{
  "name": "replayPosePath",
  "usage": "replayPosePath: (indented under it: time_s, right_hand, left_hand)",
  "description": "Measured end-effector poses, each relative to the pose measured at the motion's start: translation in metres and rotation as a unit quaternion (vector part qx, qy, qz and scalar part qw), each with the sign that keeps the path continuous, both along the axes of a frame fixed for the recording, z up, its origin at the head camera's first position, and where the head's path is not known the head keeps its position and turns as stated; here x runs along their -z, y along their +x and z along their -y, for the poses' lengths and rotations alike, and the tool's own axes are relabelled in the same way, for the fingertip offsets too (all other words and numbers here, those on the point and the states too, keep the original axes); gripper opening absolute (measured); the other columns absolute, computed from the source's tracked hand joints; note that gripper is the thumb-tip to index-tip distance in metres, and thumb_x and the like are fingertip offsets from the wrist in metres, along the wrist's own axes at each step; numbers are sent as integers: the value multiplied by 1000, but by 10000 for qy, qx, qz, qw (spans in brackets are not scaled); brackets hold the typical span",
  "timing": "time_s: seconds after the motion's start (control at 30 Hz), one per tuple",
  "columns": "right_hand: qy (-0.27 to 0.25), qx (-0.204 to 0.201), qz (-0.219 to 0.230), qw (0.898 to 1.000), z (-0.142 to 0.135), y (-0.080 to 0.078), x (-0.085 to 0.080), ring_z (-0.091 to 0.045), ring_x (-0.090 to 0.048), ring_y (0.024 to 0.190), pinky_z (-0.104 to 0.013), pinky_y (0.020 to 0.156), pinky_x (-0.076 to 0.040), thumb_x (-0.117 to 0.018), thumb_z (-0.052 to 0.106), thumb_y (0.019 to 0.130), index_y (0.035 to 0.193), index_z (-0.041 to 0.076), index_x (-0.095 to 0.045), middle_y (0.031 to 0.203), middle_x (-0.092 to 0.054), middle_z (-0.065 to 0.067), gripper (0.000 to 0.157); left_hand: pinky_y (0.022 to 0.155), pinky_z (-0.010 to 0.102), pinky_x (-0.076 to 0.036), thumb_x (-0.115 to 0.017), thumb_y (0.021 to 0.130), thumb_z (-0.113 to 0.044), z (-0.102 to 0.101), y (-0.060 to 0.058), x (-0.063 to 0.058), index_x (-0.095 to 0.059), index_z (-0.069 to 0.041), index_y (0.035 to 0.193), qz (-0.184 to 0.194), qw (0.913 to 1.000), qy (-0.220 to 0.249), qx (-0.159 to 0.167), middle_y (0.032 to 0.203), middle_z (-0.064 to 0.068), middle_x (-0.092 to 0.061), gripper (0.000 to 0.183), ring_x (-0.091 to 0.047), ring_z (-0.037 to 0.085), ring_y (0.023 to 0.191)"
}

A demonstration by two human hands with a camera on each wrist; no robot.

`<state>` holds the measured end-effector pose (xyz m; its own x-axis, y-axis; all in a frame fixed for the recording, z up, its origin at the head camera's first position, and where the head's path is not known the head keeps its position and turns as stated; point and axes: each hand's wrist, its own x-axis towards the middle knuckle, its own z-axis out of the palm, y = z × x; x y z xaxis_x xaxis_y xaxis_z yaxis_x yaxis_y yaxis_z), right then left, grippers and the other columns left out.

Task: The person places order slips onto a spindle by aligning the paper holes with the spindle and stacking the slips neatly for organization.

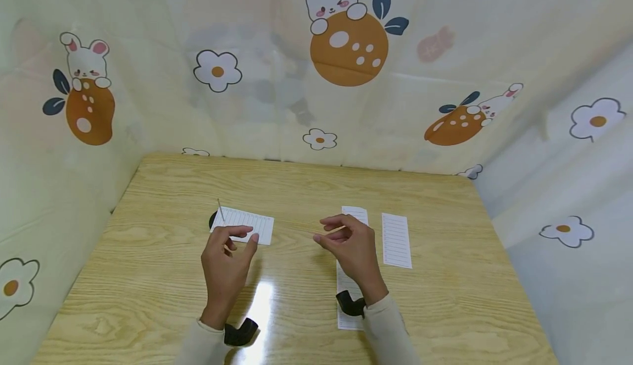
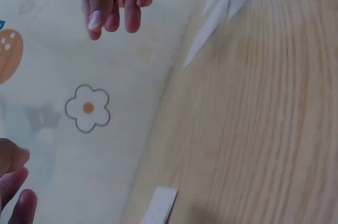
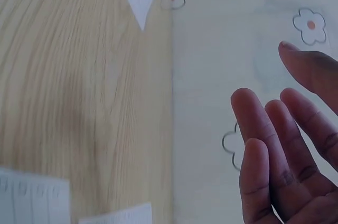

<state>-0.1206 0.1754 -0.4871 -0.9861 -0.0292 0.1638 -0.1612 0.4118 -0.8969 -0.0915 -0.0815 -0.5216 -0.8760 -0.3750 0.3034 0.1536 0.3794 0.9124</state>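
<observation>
Over the table, left hand (image 1: pixel 225 266): raised, fingers loosely bent, a gap between thumb and forefinger, nothing held.
Right hand (image 1: pixel 355 249): level with the left hand and facing it, well apart; fingers loosely bent, thumb clear of the fingertips, nothing between them.
Left sheet (image 1: pixel 259 227): white lined paper on the table, just beyond the left hand and partly covered by its fingers in the head view, its lines running away from the hand.
Thin stick (image 1: pixel 220 210): just beyond the left hand, slanting across the left sheet's far left corner.
Dark round thing (image 1: pixel 213 220): left of that stick, peeping out from the sheet's left edge.
Middle paper (image 1: pixel 350 315): white and lined, below the right hand and wrist, showing on both the far and near sides; the hand hides its middle, so it may be one strip or two.
Right sheet (image 1: pixel 397 240): lined paper just right of the right hand, apart from the middle paper.
Black wrist pieces (image 1: pixel 241 333): one at each wrist, on its inner side.
Sleeves (image 1: pixel 390 332): pale, behind both wrists.
Table (image 1: pixel 296 189): wood-grained, beneath both hands.
Cloth (image 1: pixel 257 117): beyond the hands and along both sides, printed with rabbits, oranges and flowers.
</observation>
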Motion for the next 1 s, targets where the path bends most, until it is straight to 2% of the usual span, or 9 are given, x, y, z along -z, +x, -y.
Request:
replayPosePath:
  time_s: [0.2, 0.4, 0.5, 0.73, 0.87, 1.0]
  right_hand:
    - [169, 279, 135, 9994, -16, 9, 4, -15, -76, 82, -26, 76, -61, -95, 20, 80, 108, 23, -80, 103, -77, -11, 32]
    - [445, 466, 255, 9976, -28, 17, 11, -15, -77, 87, -25, 80, -60, -95, 21, 80, 109, 23, -80, 106, -78, -7, 32]
    - [588, 548, 293, 9963, -33, 21, 16, -16, -77, 91, -26, 83, -58, -95, 21, 79, 109, 23, -81, 110, -79, -7, 33]
    - [793, 699, 418, 9935, -46, 28, 27, -18, -76, 94, -27, 86, -57, -96, 18, 78, 112, 16, -81, 107, -79, -5, 38]
    - [855, 695, 404, 9931, -50, 30, 29, -19, -77, 94, -31, 86, -60, -97, 16, 76, 111, 15, -81, 106, -79, -5, 38]
    - [1028, 759, 425, 9909, -53, 33, 32, -18, -77, 95, -38, 89, -60, -97, 17, 76, 110, 18, -81, 104, -79, -3, 38]
  left_hand:
    - [64, 25, -39, -91, 83, -11, -16, 11, 4, -80, -17, 100, -83, 9994, -73, 318, 95, 0, -70, 21, -52, 24, 76]
    - [65, 28, -43, -91, 83, -13, -31, 21, 10, -80, -19, 100, 112, 9980, -137, 615, 97, -3, -70, 21, -53, 16, 79]
    - [65, 29, -45, -91, 82, -14, -37, 26, 13, -79, -21, 99, 210, 9970, -118, 739, 96, -5, -70, 22, -55, 17, 79]
    - [67, 31, -50, -92, 81, -18, -54, 38, 22, -78, -24, 99, 413, 9906, -152, 1293, 96, -8, -71, 24, -59, 19, 80]
    - [68, 29, -51, -93, 81, -18, -65, 45, 25, -77, -26, 99, 523, 9869, -174, 1517, 96, -12, -70, 25, -59, 19, 80]
    - [69, 27, -49, -93, 80, -16, -75, 52, 30, -76, -27, 100, 440, 9839, -277, 1709, 95, -13, -70, 28, -58, 15, 79]
